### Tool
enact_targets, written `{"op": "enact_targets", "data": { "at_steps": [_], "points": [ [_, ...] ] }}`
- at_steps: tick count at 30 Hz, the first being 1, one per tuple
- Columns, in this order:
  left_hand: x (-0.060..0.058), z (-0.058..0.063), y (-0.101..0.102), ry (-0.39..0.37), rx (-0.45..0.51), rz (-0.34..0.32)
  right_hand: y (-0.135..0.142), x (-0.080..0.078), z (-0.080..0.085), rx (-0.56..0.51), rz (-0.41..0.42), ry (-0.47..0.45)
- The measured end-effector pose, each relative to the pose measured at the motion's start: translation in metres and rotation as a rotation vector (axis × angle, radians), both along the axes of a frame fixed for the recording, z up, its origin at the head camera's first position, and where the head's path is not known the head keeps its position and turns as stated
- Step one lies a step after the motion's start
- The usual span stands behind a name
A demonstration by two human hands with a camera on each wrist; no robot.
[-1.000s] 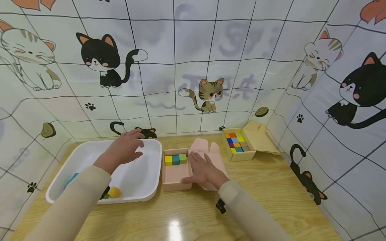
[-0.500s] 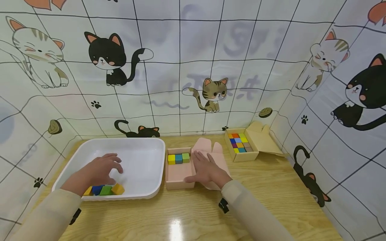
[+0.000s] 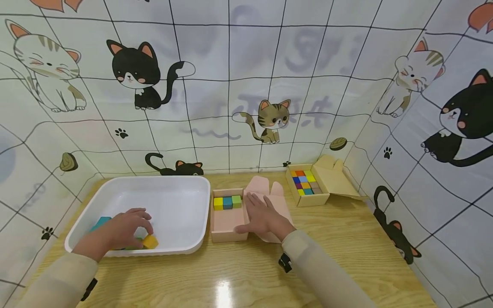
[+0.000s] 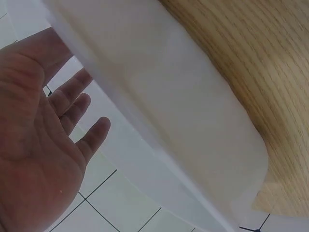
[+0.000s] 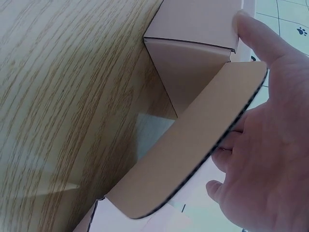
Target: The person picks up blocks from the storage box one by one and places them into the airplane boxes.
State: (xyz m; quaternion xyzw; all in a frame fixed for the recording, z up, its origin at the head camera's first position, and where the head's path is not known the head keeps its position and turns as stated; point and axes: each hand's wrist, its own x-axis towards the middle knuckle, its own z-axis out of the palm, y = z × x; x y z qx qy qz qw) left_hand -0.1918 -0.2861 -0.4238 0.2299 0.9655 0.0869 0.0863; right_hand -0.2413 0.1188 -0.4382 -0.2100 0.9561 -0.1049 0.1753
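My left hand (image 3: 121, 231) reaches into the white tray (image 3: 175, 205), its fingers bent loosely over a yellow block (image 3: 150, 242) and a partly covered green block (image 3: 135, 245). Whether it touches them is unclear; in the left wrist view the tray wall (image 4: 169, 82) hides the thumb and fingertips. A blue block (image 3: 102, 222) shows behind the wrist. My right hand (image 3: 263, 216) rests flat on the folded-back lid (image 3: 284, 209) of a pink cardboard box (image 3: 229, 236), thumb at the box's side. Inside, yellow (image 3: 218, 203), blue (image 3: 227, 202) and green (image 3: 236, 201) blocks line the back wall.
A tan cardboard box (image 3: 313, 200) with several coloured blocks stands at the back right, its lid (image 3: 337, 184) folded out. The wooden table (image 3: 246, 278) meets a cat-patterned wall covering (image 3: 208, 98) at the back and sides.
My left hand has gone left from above the middle of the tray, then down to the blocks near its front edge. My right hand has stayed on the pink lid.
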Motion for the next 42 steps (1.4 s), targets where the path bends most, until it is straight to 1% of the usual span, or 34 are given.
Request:
{"op": "enact_targets", "data": {
  "at_steps": [1,6,12,21,27,33,37,40,42],
  "points": [
    [0.000,-0.001,0.000,0.010,-0.003,-0.007,0.000,0.000,0.000,-0.001,-0.001,-0.001],
    [-0.001,-0.006,0.002,0.028,-0.023,-0.001,0.000,0.001,0.002,-0.006,-0.005,-0.008],
    [0.001,-0.007,0.006,0.013,-0.046,0.019,-0.001,0.002,0.002,-0.010,-0.002,-0.006],
    [0.000,-0.008,0.008,0.029,-0.057,0.004,0.000,0.001,0.000,-0.003,-0.009,-0.007],
    [0.000,-0.009,0.011,0.014,-0.051,0.022,0.000,0.000,0.000,-0.018,-0.003,0.000],
    [-0.002,-0.011,0.013,0.007,-0.054,0.010,-0.001,-0.001,-0.001,-0.027,0.009,0.002],
    [-0.005,-0.010,0.014,0.008,-0.054,0.030,0.000,-0.002,0.001,-0.019,0.019,-0.016],
    [-0.009,-0.005,0.016,0.036,-0.058,0.048,0.000,-0.003,0.004,-0.010,0.024,-0.033],
    [-0.012,0.000,0.018,0.067,-0.057,0.050,0.001,-0.004,0.005,-0.005,0.026,-0.040]
  ]
}}
